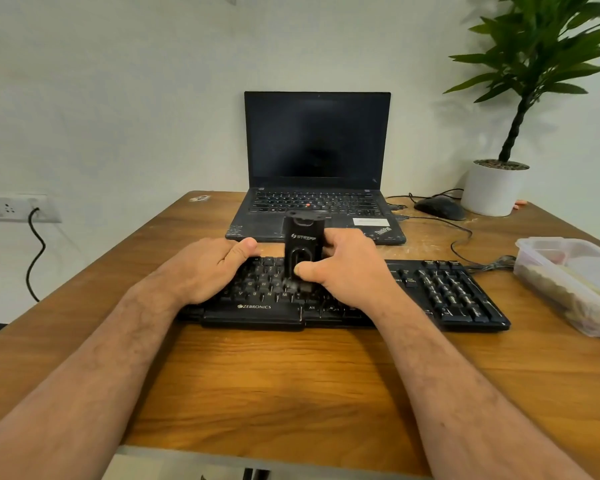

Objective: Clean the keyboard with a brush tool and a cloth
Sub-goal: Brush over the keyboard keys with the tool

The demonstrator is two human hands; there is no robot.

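Two bare forearms reach forward over the near edge of the brown wood-grain table and meet at the black full-size keyboard with "ZEBRONICS" printed on its front lip, which lies flat across the middle of the table. The left hand lies on the left part of the keyboard, palm down, its thumb stretched along the far edge of the keys; its fingers are hidden under the hand, so whether they curl over the far edge or lie flat is not clear. The right hand grips the black upright block-shaped brush tool with white lettering on its face, thumb on the near face and fingers wrapped round the far side, and the tool stands nearly vertical with its lower end on the keys at the middle of the keyboard; that lower end is blurred. The number pad at the right end of the keyboard lies uncovered. To the right, close to the table's edge, sits a clear plastic lidded container. Behind the keyboard stands an open black laptop with a dark screen, and right of it a black corded mouse and a white round pot holding a green leafy plant. On the wall at left is a white socket strip with a black cable plugged in.
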